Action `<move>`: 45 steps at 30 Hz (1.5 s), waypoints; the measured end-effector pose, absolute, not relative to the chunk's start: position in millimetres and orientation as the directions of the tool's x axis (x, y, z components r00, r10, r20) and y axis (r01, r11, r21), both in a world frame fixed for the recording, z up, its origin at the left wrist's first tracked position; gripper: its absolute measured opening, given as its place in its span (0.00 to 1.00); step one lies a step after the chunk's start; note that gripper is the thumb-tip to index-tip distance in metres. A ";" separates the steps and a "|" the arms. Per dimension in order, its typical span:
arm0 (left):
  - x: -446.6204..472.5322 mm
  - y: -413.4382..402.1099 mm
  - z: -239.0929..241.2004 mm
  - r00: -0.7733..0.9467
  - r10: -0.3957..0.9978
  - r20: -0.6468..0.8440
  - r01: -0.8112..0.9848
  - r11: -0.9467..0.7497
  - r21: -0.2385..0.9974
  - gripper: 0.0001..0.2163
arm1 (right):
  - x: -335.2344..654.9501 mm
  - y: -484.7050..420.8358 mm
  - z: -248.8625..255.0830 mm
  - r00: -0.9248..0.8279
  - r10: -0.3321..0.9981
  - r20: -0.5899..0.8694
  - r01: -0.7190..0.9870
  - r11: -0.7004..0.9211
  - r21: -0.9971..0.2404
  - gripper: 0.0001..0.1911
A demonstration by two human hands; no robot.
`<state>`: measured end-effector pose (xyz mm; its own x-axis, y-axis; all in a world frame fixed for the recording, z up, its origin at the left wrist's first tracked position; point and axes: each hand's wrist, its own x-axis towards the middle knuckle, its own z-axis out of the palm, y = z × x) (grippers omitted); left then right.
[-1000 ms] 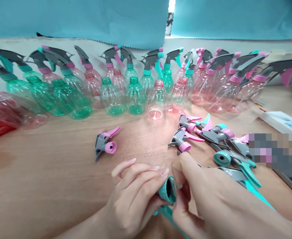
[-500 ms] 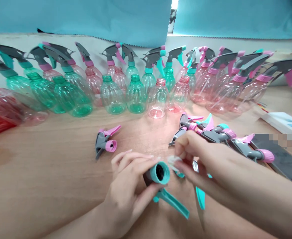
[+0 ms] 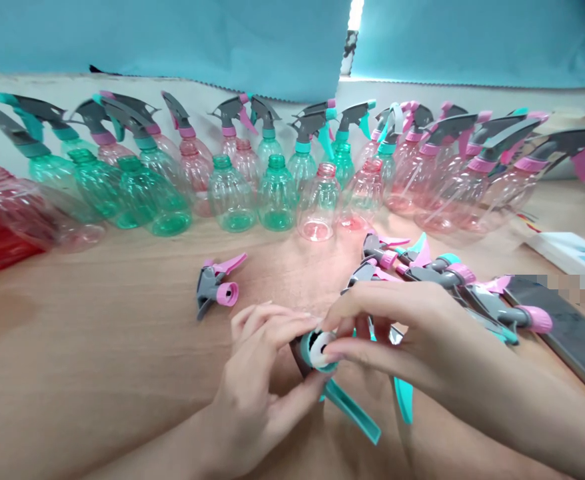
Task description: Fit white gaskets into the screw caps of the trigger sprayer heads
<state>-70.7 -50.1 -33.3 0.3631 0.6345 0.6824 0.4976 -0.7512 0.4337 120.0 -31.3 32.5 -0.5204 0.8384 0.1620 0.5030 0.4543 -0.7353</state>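
My left hand [image 3: 262, 380] is wrapped round a grey spray head with a teal cap [image 3: 316, 351] and teal trigger, cap opening turned up toward me. My right hand [image 3: 392, 327] pinches a small white round piece [image 3: 321, 343] and presses it into the cap's mouth. Both hands meet low in the middle of the wooden table [image 3: 97, 347]. A lone grey and pink spray head [image 3: 215, 287] lies just left of my hands.
A heap of loose pink and teal spray heads [image 3: 447, 280] lies behind my right hand. Rows of green and pink bottles [image 3: 272, 193], some capped, line the back. Red bottles in plastic [image 3: 7, 220] sit at left. A white box [image 3: 572, 250] and dark flat object [image 3: 567, 327] lie right.
My right hand, which held the white piece just beside the cap half a second ago, has moved left and now presses it into the teal cap. The left hand keeps its grip.
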 end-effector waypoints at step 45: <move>-73.9 -52.2 -36.2 0.381 0.656 0.651 0.479 -0.743 0.469 0.15 | 127.5 -38.0 33.2 -0.685 0.704 0.189 0.598 0.691 -0.407 0.05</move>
